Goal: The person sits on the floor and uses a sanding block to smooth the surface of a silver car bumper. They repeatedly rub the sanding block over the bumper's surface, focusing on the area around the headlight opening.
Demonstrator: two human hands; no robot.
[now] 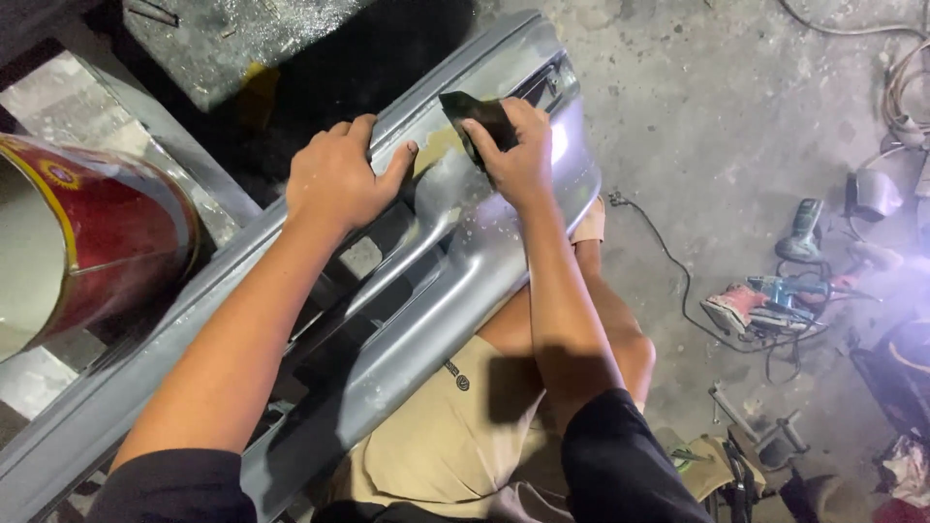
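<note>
The grey bumper (465, 261) lies slantwise across the person's lap. The left hand (339, 179) grips its upper edge, fingers curled over. The right hand (518, 155) presses a dark sanding sheet (475, 114) flat beside a yellowish filler patch (438, 143). Power tools (775, 295) lie on the floor (717, 116).

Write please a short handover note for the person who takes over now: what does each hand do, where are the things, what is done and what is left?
Left hand: grips the upper edge of the grey car bumper and steadies it; it holds nothing else.
Right hand: presses a dark sanding sheet flat on the bumper.
Things: the bumper lies slanted across the person's lap. A yellowish filler patch sits between the two hands.
Done: filler is on, and the area around it looks dull and scuffed.
Left: the patch edge is visible against the grey, so more smoothing seems needed.
Nearby: power tools with cords on the concrete floor, to the right.
</note>
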